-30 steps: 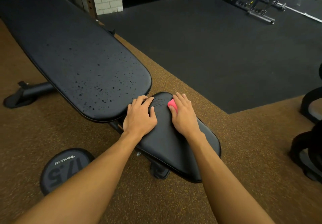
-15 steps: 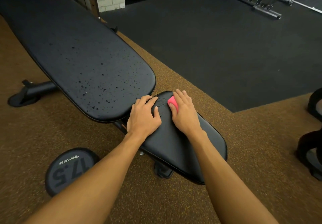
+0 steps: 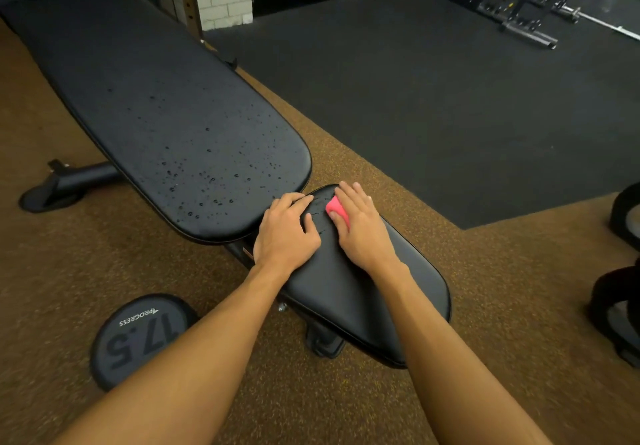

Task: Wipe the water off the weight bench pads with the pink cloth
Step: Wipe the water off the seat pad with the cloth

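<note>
The black weight bench has a long back pad [image 3: 166,105] dotted with water drops near its lower end, and a shorter seat pad [image 3: 349,292] in front of it. My right hand [image 3: 362,228] lies flat on the top of the seat pad and presses the pink cloth [image 3: 336,209] under its palm; only a small pink corner shows by the thumb. My left hand [image 3: 285,233] rests on the seat pad's upper left edge, fingers loosely curved, holding nothing. A few drops sit on the pad between the hands.
A round 17.5 weight plate [image 3: 138,337] lies on the brown floor at lower left. The bench's foot bar [image 3: 65,181] sticks out left. Black rubber flooring and a barbell rack [image 3: 526,8] lie beyond; dark equipment [image 3: 620,271] stands at right.
Both hands have stayed at the top of the seat pad; the right hand with the cloth has shifted only slightly. The view has drifted a little.
</note>
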Tool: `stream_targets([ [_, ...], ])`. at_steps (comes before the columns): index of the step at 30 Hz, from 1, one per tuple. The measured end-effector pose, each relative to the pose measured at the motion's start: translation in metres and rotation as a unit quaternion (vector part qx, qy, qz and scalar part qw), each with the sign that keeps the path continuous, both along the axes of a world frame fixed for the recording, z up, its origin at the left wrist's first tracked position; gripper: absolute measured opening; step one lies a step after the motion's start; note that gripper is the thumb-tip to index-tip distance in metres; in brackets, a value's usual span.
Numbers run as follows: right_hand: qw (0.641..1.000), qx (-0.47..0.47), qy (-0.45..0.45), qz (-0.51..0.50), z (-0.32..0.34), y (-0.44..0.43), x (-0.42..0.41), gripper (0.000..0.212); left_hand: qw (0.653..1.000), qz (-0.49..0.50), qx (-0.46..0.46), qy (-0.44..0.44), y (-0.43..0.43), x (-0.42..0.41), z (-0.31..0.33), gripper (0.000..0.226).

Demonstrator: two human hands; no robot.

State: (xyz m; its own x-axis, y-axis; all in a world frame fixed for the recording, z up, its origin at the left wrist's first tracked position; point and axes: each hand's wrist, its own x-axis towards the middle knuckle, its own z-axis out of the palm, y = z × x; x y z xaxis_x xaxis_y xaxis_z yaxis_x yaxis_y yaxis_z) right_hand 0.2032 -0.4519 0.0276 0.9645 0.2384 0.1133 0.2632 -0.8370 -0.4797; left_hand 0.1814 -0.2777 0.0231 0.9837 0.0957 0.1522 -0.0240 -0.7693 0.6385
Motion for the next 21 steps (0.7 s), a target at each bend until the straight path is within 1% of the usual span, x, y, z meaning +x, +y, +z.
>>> stream_targets([
  [3,1.0,-0.006,-0.004,0.027,0.001,-0.017,-0.023,0.057,1.0,0.0,-0.009,0.011,0.002,0.001,-0.002,0.045],
  [7,1.0,-0.007,-0.006,-0.022,-0.001,-0.031,-0.038,0.056,1.0,-0.011,0.0,0.013,0.003,-0.003,-0.001,0.046],
  [10,0.998,-0.017,-0.006,-0.063,0.001,-0.026,-0.027,0.056,0.999,-0.003,0.024,0.021,0.006,-0.01,0.0,0.048],
  [14,0.996,0.003,0.006,-0.091,0.004,-0.009,0.009,0.054,0.999,0.008,0.034,0.004,0.007,-0.016,-0.001,0.048],
  [17,0.997,0.004,0.006,-0.073,0.004,0.006,0.031,0.052,0.999,0.011,0.033,-0.001,0.007,-0.013,-0.003,0.046],
  [21,1.0,-0.015,0.0,0.023,0.007,0.0,0.024,0.052,1.0,0.016,0.022,-0.008,0.007,-0.014,-0.007,0.045],
])
